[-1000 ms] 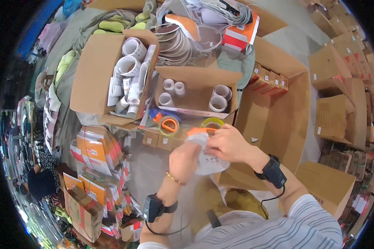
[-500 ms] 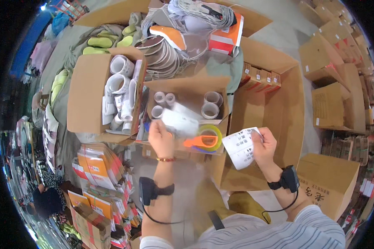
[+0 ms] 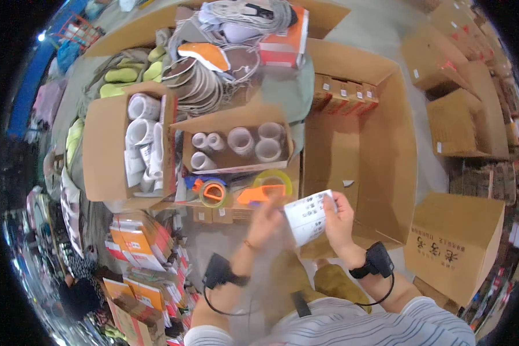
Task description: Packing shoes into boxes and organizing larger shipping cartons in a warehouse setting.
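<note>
The right hand is closed on a white paper label with small dark print on it, gripping it at its right edge with the fingers curled over the top. The left hand is at the label's left edge, fingers bent and touching it (this hand looks blurry, so how tight it grips cannot be told). Both wrists wear a black band with a small box on it. The label is up in the air, just in front of an orange tape dispenser and a yellow tape roll. Another tape roll, orange and see-through, sits to the left of those. Behind them is a small open cardboard box with white rolls standing inside. To its left is a taller box packed with more white rolls. On the right is a big open cardboard carton, mostly bare inside, with a row of little orange boxes along its far wall. Stacks of orange packets lie at the near left.
</note>
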Demonstrator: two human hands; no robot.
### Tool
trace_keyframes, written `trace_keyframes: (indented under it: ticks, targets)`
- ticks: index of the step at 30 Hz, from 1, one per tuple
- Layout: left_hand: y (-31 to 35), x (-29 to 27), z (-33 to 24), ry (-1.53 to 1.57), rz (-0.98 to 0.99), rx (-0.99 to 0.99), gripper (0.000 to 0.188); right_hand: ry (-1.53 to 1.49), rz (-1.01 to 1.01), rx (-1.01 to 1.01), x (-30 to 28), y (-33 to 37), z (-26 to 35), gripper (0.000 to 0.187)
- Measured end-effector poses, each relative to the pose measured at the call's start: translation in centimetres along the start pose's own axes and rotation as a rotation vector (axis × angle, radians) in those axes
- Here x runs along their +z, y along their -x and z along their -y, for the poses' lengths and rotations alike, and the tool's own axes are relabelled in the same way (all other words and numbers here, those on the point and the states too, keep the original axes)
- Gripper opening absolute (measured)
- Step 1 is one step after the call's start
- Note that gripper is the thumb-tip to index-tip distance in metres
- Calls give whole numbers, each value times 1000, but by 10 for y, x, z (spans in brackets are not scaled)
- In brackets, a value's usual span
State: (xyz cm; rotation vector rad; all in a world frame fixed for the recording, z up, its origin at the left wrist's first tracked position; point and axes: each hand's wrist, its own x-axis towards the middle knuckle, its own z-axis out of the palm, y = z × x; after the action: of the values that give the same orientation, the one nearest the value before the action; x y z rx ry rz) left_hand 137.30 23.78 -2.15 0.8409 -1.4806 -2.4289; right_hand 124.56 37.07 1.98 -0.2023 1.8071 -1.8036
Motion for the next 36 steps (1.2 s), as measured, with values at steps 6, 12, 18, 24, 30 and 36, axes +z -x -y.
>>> trace_keyframes:
  ticks: [6, 12, 18, 24, 30, 36]
  targets:
    - [62, 3, 37, 303, -345, -201, 39, 597, 404, -122, 44, -11, -40, 20]
    - [125, -62, 71, 392, -448, -121, 39, 1093, 784, -679, 121, -88, -104, 18]
    - [168, -79, 93, 421, -616, -261, 37, 1747, 926, -568, 178, -123, -125, 18]
    - [197, -79, 128, 481, -549, -210, 37, 1824, 882, -565, 190, -115, -134, 19]
    - [198, -89, 129, 447, -546, 5, 38, 1698, 805, -712, 183, -95, -93, 17]
    - [158, -64, 14, 953, -422, 113, 44, 438, 697, -263, 130, -23, 10, 13]
